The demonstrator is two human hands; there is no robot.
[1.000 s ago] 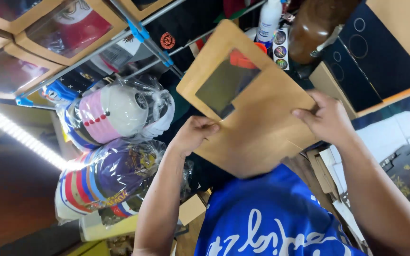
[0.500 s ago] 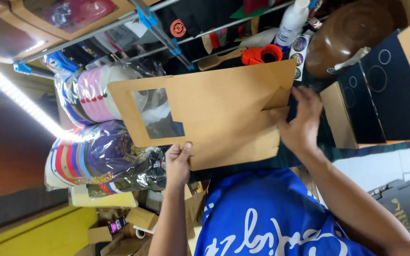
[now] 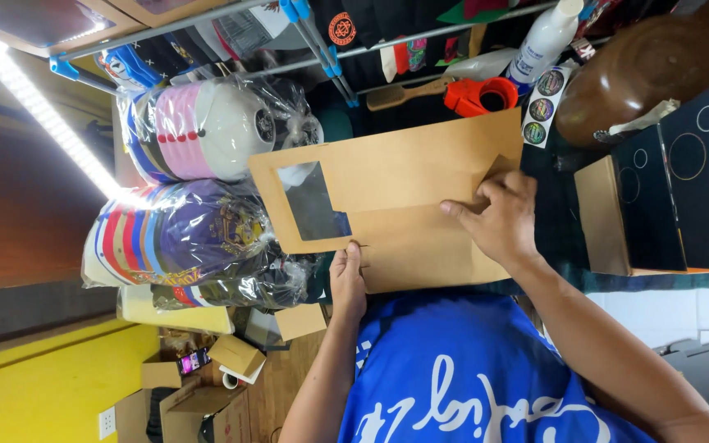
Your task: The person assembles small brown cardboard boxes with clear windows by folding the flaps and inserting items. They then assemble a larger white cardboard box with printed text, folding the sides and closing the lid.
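Note:
A flat brown cardboard box blank (image 3: 404, 176) with a clear window (image 3: 309, 201) near its left end lies spread in front of me. My left hand (image 3: 348, 283) grips its near edge just below the window, thumb on top. My right hand (image 3: 494, 220) rests on the right part of the blank, fingers pressing on a folded flap (image 3: 498, 168) by the right edge. My blue shirt (image 3: 469, 377) fills the foreground below the blank.
Stacks of caps in plastic bags (image 3: 198, 131) (image 3: 178, 238) sit to the left. Beyond the blank are a red tape dispenser (image 3: 486, 94), a white bottle (image 3: 545, 39) and a wooden brush (image 3: 400, 94). Black boxes with circles (image 3: 683, 180) stand right. Small cartons (image 3: 235, 354) lie lower left.
The cardboard blank turned from a tilted position to lying level and spread wide. My right hand shifted onto the flap at its right end; my left hand now holds the near edge.

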